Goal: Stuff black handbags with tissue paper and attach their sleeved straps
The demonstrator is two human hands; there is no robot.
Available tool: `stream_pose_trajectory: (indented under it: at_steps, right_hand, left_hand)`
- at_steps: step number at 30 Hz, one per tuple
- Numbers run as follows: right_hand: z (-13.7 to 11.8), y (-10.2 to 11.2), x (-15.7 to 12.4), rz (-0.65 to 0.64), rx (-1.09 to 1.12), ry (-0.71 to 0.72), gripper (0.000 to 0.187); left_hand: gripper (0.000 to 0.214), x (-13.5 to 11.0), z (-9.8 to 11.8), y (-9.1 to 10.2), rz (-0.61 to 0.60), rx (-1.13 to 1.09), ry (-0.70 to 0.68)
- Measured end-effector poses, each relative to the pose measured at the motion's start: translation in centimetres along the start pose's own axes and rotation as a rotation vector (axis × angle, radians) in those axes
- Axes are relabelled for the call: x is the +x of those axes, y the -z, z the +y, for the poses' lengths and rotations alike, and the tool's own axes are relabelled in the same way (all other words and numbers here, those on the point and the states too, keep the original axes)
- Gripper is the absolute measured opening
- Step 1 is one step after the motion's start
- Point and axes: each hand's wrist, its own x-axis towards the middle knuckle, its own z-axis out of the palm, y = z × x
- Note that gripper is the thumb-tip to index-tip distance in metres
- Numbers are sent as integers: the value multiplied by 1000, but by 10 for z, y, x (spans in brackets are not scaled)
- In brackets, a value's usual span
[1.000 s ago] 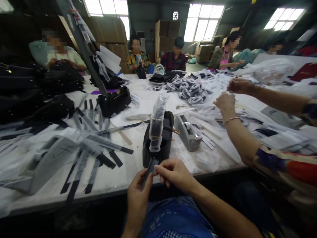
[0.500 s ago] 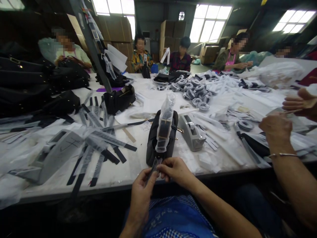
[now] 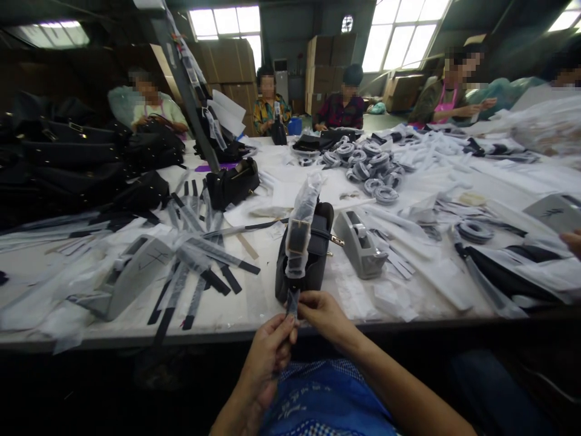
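A black handbag stands on the table right in front of me. Translucent plastic wrap covers its strap, which rises over the top and comes down toward me. My left hand pinches the wrapped lower end of that strap at the table's front edge. Just above and to the right, my right hand has its fingers closed on the same strap, near the bag's base. Its fingertips are partly hidden behind the plastic.
Grey tape dispensers stand right and left of the bag. Wrapped black straps lie at left, with a pile of black bags behind. Coiled grey straps are heaped beyond. Several co-workers sit across the table.
My left hand has slid slightly down along the strap end, while my right hand stays by the bag. The view has swung left, and the neighbour's hands at right have mostly left it.
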Motion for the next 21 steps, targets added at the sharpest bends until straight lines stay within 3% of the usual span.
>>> stream_pose_trajectory:
  at_steps: [3, 9, 15, 17, 21]
  right_hand:
    - [0, -5, 3, -14, 61, -53, 34]
    - [2, -1, 6, -71, 32, 9, 26]
    - [-16, 15, -9, -398, 419, -162, 57]
    - [-18, 7, -13, -373, 460, -176, 55]
    - [-11, -22, -8, -73, 316, -90, 35]
  left_hand:
    - [40, -1, -4, -2, -28, 1, 33]
    - [38, -1, -4, 2, -11, -94, -3]
    - [40, 6, -9, 3, 19, -114, -6]
    - [44, 9, -14, 0, 89, -24, -37]
    - [50, 16, -17, -3, 139, 160, -171]
